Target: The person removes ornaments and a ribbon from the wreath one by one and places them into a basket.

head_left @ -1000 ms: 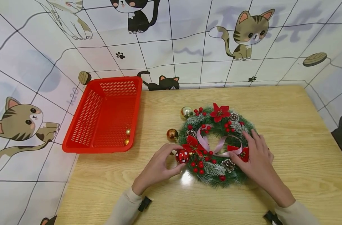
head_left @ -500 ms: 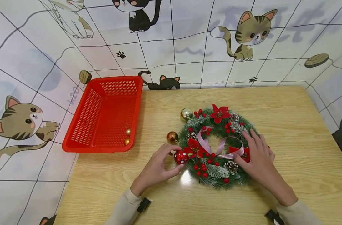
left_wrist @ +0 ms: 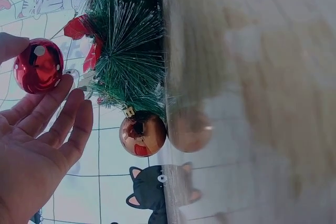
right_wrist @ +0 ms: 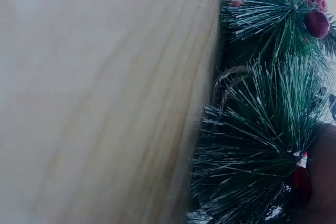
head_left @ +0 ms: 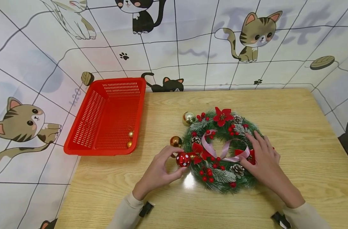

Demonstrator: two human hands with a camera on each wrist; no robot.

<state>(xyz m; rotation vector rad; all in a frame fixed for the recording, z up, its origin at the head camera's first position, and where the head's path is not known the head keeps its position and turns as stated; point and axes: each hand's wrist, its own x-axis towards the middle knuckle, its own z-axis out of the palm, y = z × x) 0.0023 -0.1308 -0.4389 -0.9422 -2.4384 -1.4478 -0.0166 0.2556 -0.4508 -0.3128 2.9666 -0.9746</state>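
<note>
My left hand (head_left: 159,170) pinches a shiny red Christmas bauble (head_left: 183,159) with white dots between thumb and fingers, its gold cap toward the wreath. The green Christmas wreath (head_left: 216,185) lies on the table with red poinsettias, berries, frosted pinecones and a pink ribbon (head_left: 209,147). On its right side, my right hand (head_left: 262,162) grips it, thumb at the ribbon and fingers over the outer edge. A copper bauble (left_wrist: 143,134) sits at the wreath's left edge, cap against the needles. Farther back, a pale gold bauble (head_left: 188,118) rests by the same edge.
A red plastic basket (head_left: 100,152) stands at the table's back left, with two small gold baubles (head_left: 130,140) in its front right corner. A cat-print sheet (head_left: 196,60) hangs along the back and sides of the wooden table (head_left: 311,133).
The wreath has turned slightly anticlockwise under my right hand, and the copper and gold baubles have shifted a little toward me. My left hand has moved slightly left with the red bauble.
</note>
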